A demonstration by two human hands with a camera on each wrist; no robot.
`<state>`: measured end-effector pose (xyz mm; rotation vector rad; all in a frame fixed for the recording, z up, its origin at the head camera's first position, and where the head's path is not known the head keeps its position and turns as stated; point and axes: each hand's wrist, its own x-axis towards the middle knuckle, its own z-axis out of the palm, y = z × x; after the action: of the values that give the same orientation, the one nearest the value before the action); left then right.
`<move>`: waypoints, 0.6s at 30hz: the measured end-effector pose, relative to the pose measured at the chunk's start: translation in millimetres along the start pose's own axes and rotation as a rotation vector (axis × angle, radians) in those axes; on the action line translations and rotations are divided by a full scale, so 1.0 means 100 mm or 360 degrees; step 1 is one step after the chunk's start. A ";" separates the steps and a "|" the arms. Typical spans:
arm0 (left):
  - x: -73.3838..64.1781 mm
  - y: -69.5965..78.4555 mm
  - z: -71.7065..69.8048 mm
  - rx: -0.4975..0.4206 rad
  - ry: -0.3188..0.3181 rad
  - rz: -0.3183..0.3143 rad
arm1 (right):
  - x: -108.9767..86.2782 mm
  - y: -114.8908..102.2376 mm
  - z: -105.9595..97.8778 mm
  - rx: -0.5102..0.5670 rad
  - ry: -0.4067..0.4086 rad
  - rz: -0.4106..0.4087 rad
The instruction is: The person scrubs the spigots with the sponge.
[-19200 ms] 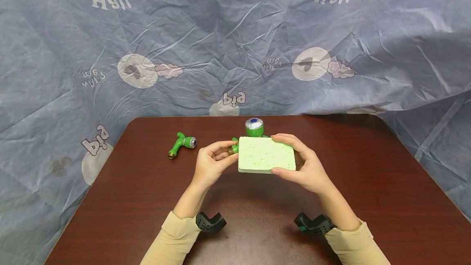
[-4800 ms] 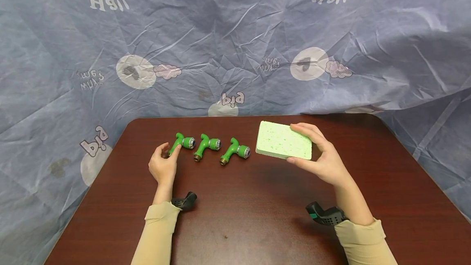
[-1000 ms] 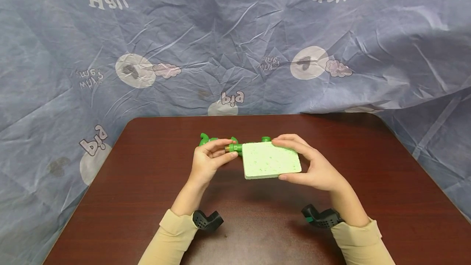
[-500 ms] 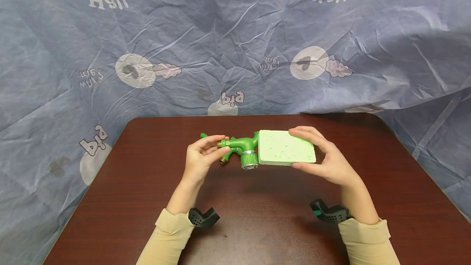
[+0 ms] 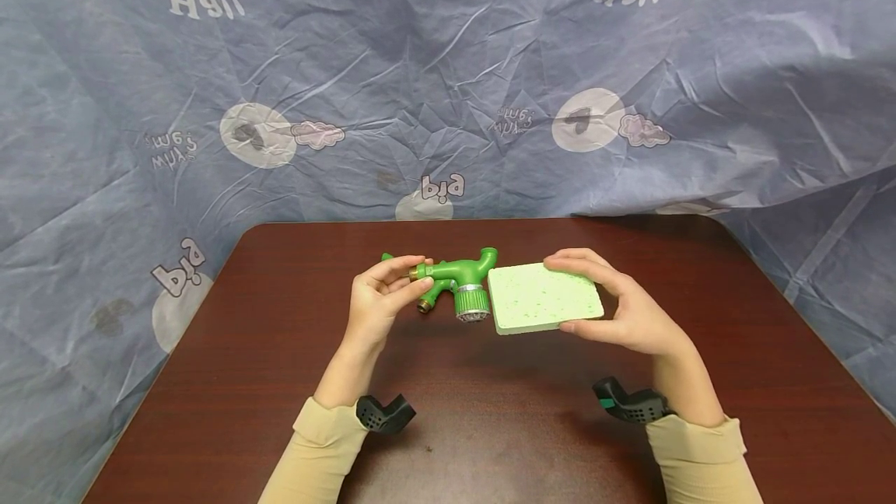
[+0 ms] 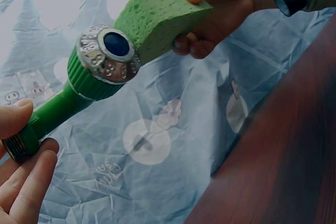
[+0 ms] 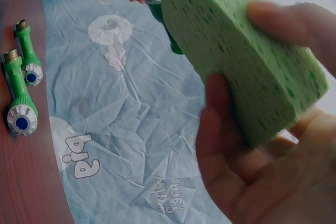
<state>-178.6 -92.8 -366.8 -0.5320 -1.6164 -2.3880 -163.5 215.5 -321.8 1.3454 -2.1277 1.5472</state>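
My left hand [image 5: 374, 298] pinches a green faucet [image 5: 458, 271] by its brass threaded end, raised above the table. Its ribbed knob with a silver cap hangs downward in the head view, and the spout curves up on the right. In the left wrist view the silver cap [image 6: 107, 59] shows a blue centre. My right hand [image 5: 619, 306] grips a pale green sponge [image 5: 542, 298] between thumb and fingers. The left end of the sponge [image 6: 157, 24] is right beside the faucet's knob. Fingers of the right hand [image 7: 262, 182] wrap under the sponge in the right wrist view.
Two more green faucets lie on the dark brown table [image 5: 448, 411], partly hidden in the head view. The right wrist view shows the nearer faucet [image 7: 18, 85] and the farther faucet [image 7: 26, 48]. A wrinkled blue patterned cloth [image 5: 392, 84] hangs behind the table.
Since 4.8 seconds ago my left hand has lifted the leftmost faucet. Over the last second that faucet has turned knob-down, and the sponge has moved right, off the front of it.
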 end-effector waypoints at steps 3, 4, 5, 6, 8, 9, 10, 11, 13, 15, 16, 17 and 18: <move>0.00 0.01 -0.01 -0.0011 -0.0018 -0.0014 | -0.02 0.03 -0.01 -0.0037 0.0030 0.0014; 0.00 0.01 -0.01 -0.0011 -0.0022 -0.0015 | -0.02 0.03 -0.01 -0.0048 0.0058 0.0026; 0.00 0.02 -0.01 -0.0011 -0.0023 -0.0015 | -0.02 0.02 -0.01 -0.0069 0.0091 0.0035; 0.00 0.02 -0.02 -0.0011 -0.0025 -0.0011 | -0.01 0.00 -0.01 -0.0081 0.0125 0.0047; 0.00 0.02 -0.02 -0.0006 -0.0027 -0.0014 | 0.00 -0.03 -0.01 -0.0092 0.0177 0.0065; 0.00 0.02 -0.02 -0.0001 -0.0029 -0.0014 | 0.01 -0.04 -0.01 -0.0097 0.0194 0.0070; 0.00 0.02 -0.01 0.0001 -0.0030 -0.0016 | 0.01 -0.05 -0.01 -0.0096 0.0201 0.0071; 0.00 0.02 -0.01 0.0000 -0.0027 -0.0017 | 0.02 -0.06 0.00 -0.0095 0.0203 0.0066; 0.00 0.02 -0.01 -0.0005 -0.0014 -0.0020 | 0.03 -0.07 0.00 -0.0081 0.0178 0.0047; 0.00 0.01 -0.02 -0.0016 0.0009 -0.0018 | 0.03 -0.07 0.01 -0.0053 0.0137 0.0019; 0.00 0.01 -0.02 -0.0023 0.0019 -0.0017 | 0.04 -0.07 0.01 -0.0031 0.0115 0.0003; 0.01 0.01 -0.02 -0.0028 0.0029 -0.0017 | 0.04 -0.07 0.02 -0.0009 0.0091 -0.0012; 0.01 0.01 -0.02 -0.0029 0.0036 -0.0020 | 0.05 -0.07 0.03 0.0011 0.0064 -0.0024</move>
<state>-179.1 -94.9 -366.5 -0.4974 -1.5945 -2.4113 -160.0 210.1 -315.5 1.3180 -2.0852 1.5642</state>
